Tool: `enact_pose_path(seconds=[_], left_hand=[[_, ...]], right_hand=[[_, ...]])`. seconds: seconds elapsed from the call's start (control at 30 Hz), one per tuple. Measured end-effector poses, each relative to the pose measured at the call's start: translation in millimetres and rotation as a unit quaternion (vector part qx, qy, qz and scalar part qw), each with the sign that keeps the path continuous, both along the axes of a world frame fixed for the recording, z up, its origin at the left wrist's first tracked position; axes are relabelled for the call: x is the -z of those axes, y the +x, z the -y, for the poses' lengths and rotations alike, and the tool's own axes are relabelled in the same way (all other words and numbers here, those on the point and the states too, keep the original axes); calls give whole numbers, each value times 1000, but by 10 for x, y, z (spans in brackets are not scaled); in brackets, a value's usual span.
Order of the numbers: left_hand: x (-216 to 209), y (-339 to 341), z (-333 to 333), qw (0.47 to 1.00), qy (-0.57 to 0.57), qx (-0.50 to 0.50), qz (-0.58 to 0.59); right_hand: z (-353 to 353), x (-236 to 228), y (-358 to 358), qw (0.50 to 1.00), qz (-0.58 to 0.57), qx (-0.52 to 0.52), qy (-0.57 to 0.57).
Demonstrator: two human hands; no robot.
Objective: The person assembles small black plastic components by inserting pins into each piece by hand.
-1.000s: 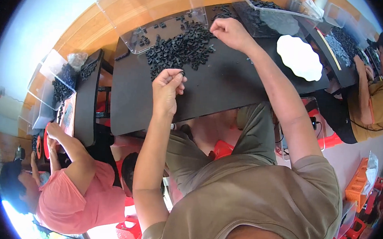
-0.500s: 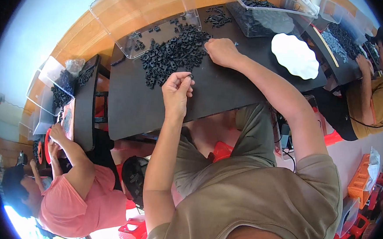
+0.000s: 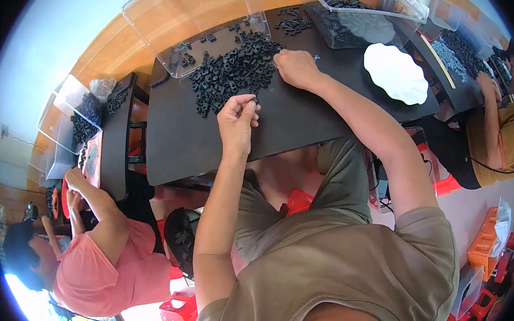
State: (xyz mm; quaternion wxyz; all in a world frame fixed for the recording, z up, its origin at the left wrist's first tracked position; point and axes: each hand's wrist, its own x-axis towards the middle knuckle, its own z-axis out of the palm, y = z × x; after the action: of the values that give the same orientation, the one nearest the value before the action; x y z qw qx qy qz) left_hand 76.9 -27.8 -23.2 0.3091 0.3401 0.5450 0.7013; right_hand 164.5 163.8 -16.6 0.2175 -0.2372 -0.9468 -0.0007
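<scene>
My left hand (image 3: 238, 113) is raised over the near side of the table, thumb and forefinger pinched on a small black plastic part (image 3: 255, 100). Just beyond it spreads a heap of small black plastic parts (image 3: 230, 67). At the heap's right edge my right hand (image 3: 297, 67) is closed, knuckles up and fingertips against the outermost pieces. Whatever its fingers hold is hidden from view. Both hands are at the dark table (image 3: 187, 138).
A clear plastic bin (image 3: 159, 22) lies behind the heap. Another clear bin (image 3: 359, 34) with black parts stands far right, near a white scalloped plate (image 3: 395, 75). A co-worker in pink (image 3: 109, 263) sits left, another in brown (image 3: 503, 134) right.
Almost nothing differs. My left hand keeps its pinch on the small black part and my right hand stays at the heap's edge; the view has shifted slightly.
</scene>
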Motion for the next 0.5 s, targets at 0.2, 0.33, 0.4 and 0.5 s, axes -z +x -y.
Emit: enact_pose_path(seconds=[0.2,0.33,0.4,0.5], left_hand=[[9,-1,-9,1000,8,-8,-1],[14,10,-16,1000,0,-13,-7],[11,15,-20,1000,0,-10,-10],[5,8,-15,1000,-4,-11,-15]], right_hand=[[-27,17,42,999,-37,-10,-17],[4,16,13,999,-37,-13,-13],[-7,27,-16,1000,-15,-7,-6],[36,-7,-40,1000,-8,-3,-13]])
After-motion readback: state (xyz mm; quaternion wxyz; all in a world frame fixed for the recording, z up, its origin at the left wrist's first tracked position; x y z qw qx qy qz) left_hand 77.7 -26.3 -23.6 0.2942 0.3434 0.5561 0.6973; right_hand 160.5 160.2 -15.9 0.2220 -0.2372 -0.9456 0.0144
